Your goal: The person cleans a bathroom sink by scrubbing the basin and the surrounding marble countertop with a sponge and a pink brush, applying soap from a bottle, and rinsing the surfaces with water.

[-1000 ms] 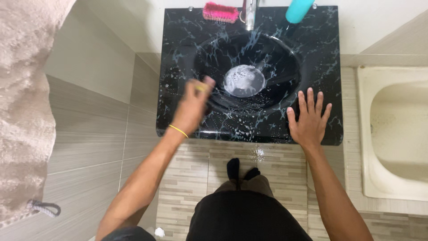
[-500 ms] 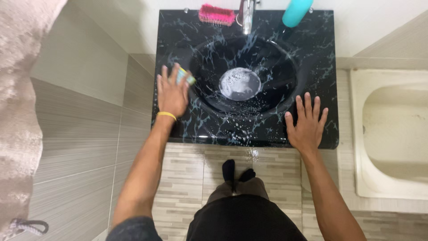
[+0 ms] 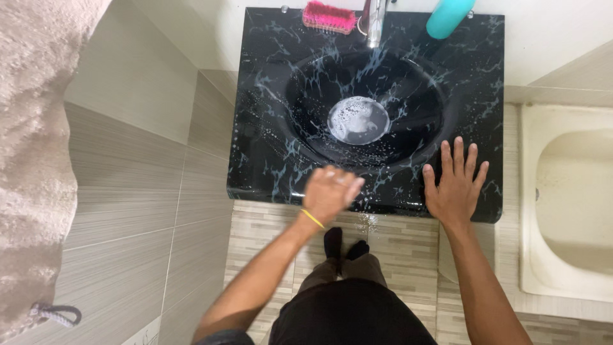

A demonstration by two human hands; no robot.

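Note:
A black marbled glass sink is wet, with foam on the round drain plate in its bowl. My left hand is blurred with motion and presses on the sink's front rim near the middle. Its fingers are curled over a small sponge, which the hand hides now. My right hand lies flat on the front right rim, fingers spread, holding nothing.
A chrome tap stands at the back, with a pink scrub brush to its left and a teal bottle to its right. A white basin sits on the right. A beige towel hangs on the left. My feet stand on wet tiles.
My left hand swept with the sponge from the bowl's left rim out to the sink's left side, then down to the front rim. My right hand stayed planted.

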